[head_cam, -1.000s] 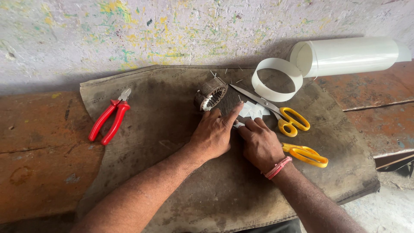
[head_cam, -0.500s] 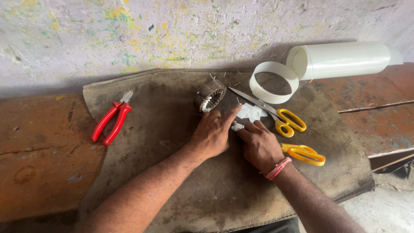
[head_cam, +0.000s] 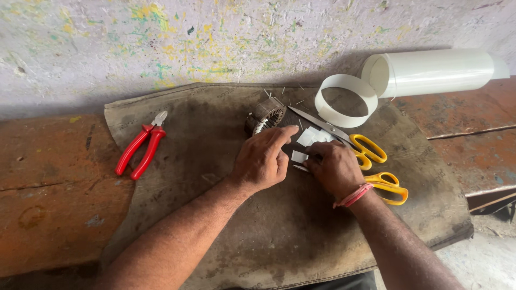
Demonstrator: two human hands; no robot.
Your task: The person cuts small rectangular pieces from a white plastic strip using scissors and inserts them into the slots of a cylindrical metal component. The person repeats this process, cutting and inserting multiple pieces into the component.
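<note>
Left hand point(head_cam: 262, 159): loosely curled, index finger stretched toward stator point(head_cam: 266, 115), pressing paper pieces point(head_cam: 307, 140) on mat point(head_cam: 215, 215). Right hand point(head_cam: 334, 167): closed, pinching paper. Several pieces cut; none seen in stator slots. Scissors point(head_cam: 365, 153) lay beside.

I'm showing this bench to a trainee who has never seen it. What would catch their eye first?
Probably the two hands at the centre of the brown cloth: the left hand and right hand press small white paper pieces beside a round metal motor core. Then the bright colours: yellow-handled scissors to the right, red pliers to the left.
</note>
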